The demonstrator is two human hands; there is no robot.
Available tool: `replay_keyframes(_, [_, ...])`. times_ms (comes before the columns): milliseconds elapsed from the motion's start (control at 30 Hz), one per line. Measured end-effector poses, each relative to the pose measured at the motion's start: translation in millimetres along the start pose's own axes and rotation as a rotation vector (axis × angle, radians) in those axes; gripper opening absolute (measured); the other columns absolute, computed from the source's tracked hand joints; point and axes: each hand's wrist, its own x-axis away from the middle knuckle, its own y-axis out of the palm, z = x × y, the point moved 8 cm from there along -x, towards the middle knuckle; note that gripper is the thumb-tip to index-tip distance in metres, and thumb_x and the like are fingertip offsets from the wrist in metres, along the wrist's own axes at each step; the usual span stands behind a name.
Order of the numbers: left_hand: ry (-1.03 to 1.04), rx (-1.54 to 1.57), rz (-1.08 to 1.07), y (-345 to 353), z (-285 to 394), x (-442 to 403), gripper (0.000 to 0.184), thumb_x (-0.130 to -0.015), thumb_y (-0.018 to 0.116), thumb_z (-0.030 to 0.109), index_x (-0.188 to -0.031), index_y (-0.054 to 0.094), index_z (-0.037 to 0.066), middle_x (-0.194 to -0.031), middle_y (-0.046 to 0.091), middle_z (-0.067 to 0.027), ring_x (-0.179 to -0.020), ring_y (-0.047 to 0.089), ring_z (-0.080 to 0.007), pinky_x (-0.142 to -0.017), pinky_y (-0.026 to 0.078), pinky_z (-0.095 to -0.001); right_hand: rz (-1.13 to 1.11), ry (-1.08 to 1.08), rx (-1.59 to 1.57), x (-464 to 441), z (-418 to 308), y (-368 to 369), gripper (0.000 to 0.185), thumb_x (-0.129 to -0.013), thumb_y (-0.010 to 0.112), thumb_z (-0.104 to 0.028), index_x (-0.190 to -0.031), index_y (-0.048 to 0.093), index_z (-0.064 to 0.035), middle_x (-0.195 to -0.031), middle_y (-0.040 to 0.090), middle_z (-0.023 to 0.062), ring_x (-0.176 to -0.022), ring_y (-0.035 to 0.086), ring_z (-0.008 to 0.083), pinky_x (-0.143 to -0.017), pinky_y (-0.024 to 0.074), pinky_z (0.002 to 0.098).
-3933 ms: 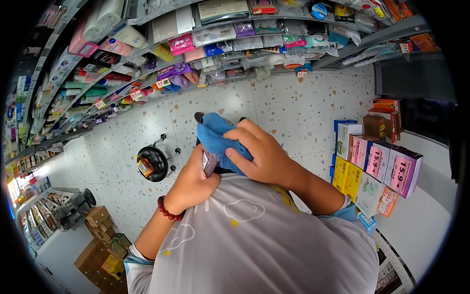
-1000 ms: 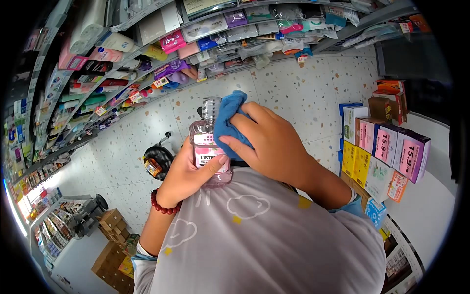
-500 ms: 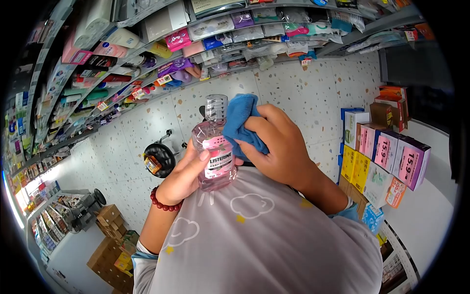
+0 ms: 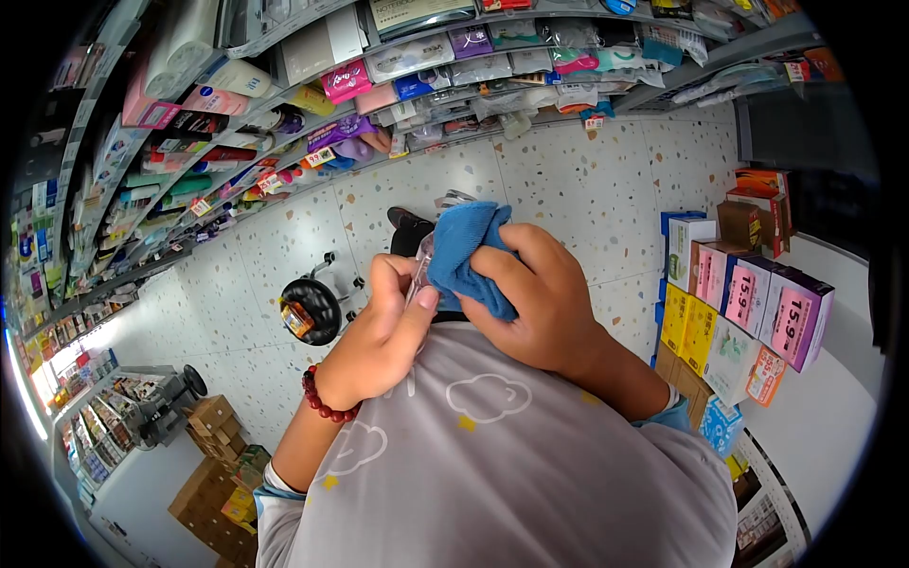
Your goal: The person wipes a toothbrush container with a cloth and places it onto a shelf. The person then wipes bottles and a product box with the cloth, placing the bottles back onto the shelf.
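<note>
A clear mouthwash bottle is held in front of my chest, turned so that its label does not show. My left hand, with a dark red bead bracelet on the wrist, grips it from the left side, thumb toward me. In my right hand is a bunched blue cloth, pressed against the right side of the bottle. The cloth hides much of the bottle; part of the cap shows beyond it.
Stocked store shelves curve along the far side and left. A round black stool with a small package stands on the speckled floor. Boxes with price signs line the right. Cardboard boxes sit lower left. A dark shoe shows past my hands.
The bottle has turned, taking its pink label out of sight. The cloth has moved slightly down and across over the bottle, and my left hand has shifted its grip upward.
</note>
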Motion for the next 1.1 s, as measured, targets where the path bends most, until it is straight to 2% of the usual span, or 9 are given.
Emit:
replay_keyframes(133, [0.126, -0.316, 0.019, 8, 19, -2, 0.034, -0.105, 0.054, 0.021, -0.120, 0.032, 0.000, -0.109, 0.056, -0.0160, -0.099, 0.059, -0.0212, -0.088, 0.048, -0.0352, 0.021, 0.002, -0.023, -7, -2, -5, 0.040, -0.071, 0.082, -0.017, -0.106, 0.063, -0.0097, -0.101, 0.057, 0.0092, -0.083, 0.061, 0.0293, -0.069, 0.0501, 0.0399])
replay_keyframes(267, [0.098, -0.404, -0.014, 12, 29, -4, 0.039, -0.101, 0.062, 0.018, -0.119, 0.032, -0.001, -0.107, 0.057, -0.0182, -0.096, 0.063, -0.0223, -0.082, 0.050, -0.0335, -0.091, 0.091, -0.006, -12, 3, 0, 0.034, -0.075, 0.080, -0.018, -0.103, 0.063, -0.0078, -0.100, 0.058, 0.0087, -0.081, 0.062, 0.0287, -0.068, 0.0504, 0.0387])
replay_keyframes(333, [-0.234, -0.464, -0.068, 12, 17, -4, 0.044, -0.096, 0.067, 0.012, -0.119, 0.032, 0.000, -0.104, 0.057, -0.0189, -0.091, 0.064, -0.0229, -0.078, 0.052, -0.0320, -0.120, 0.099, 0.012, -13, 5, 3, 0.032, -0.077, 0.080, -0.018, -0.103, 0.063, -0.0072, -0.099, 0.058, 0.0088, -0.080, 0.062, 0.0286, -0.067, 0.0505, 0.0384])
replay_keyframes(367, [-0.234, -0.464, -0.070, 13, 14, -4, 0.044, -0.096, 0.067, 0.012, -0.119, 0.032, 0.000, -0.104, 0.057, -0.0189, -0.091, 0.064, -0.0229, -0.078, 0.052, -0.0320, -0.133, 0.123, 0.015, -12, 6, 5, 0.031, -0.079, 0.079, -0.019, -0.102, 0.063, -0.0067, -0.098, 0.058, 0.0092, -0.080, 0.062, 0.0288, -0.068, 0.0508, 0.0385])
replay_keyframes(433, [-0.050, -0.372, -0.009, 12, 15, -6, 0.045, -0.093, 0.066, 0.006, -0.120, 0.030, 0.000, -0.103, 0.058, -0.0175, -0.089, 0.064, -0.0205, -0.078, 0.052, -0.0307, -0.148, 0.147, 0.018, -11, 8, 8, 0.031, -0.080, 0.079, -0.020, -0.102, 0.063, -0.0062, -0.098, 0.058, 0.0096, -0.080, 0.062, 0.0289, -0.068, 0.0510, 0.0385])
replay_keyframes(633, [-0.005, -0.157, 0.084, -2, -6, -6, 0.047, -0.093, 0.062, -0.001, -0.124, 0.026, -0.001, -0.112, 0.056, -0.0160, -0.101, 0.059, -0.0162, -0.086, 0.049, -0.0298, -0.080, 0.190, -0.042, 2, 17, 17, 0.030, -0.081, 0.080, -0.020, -0.100, 0.062, -0.0059, -0.095, 0.057, 0.0099, -0.080, 0.061, 0.0300, -0.067, 0.0507, 0.0396])
replay_keyframes(767, [-0.002, -0.175, 0.091, -2, -3, -5, 0.046, -0.094, 0.059, -0.001, -0.125, 0.026, 0.000, -0.114, 0.054, -0.0164, -0.103, 0.057, -0.0152, -0.086, 0.048, -0.0288, -0.056, 0.192, -0.103, 9, 15, 18, 0.030, -0.079, 0.083, -0.015, -0.101, 0.064, -0.0060, -0.099, 0.059, 0.0123, -0.078, 0.062, 0.0317, -0.064, 0.0503, 0.0381])
replay_keyframes(933, [-0.028, -0.217, -0.005, 4, -11, -7, 0.047, -0.092, 0.060, 0.000, -0.124, 0.025, 0.001, -0.108, 0.053, -0.0145, -0.087, 0.056, -0.0143, -0.076, 0.047, -0.0278, 0.047, 0.169, -0.065, -2, 15, 11, 0.033, -0.076, 0.082, -0.012, -0.102, 0.062, -0.0056, -0.095, 0.058, 0.0117, -0.081, 0.062, 0.0320, -0.068, 0.0513, 0.0410])
replay_keyframes(1100, [-0.040, -0.263, -0.004, 4, -3, -8, 0.048, -0.092, 0.061, 0.001, -0.124, 0.025, 0.001, -0.107, 0.053, -0.0142, -0.085, 0.056, -0.0144, -0.075, 0.048, -0.0284, -0.001, 0.129, -0.041, -12, 7, 9, 0.033, -0.079, 0.081, -0.017, -0.103, 0.062, -0.0058, -0.097, 0.058, 0.0119, -0.081, 0.063, 0.0319, -0.067, 0.0511, 0.0409])
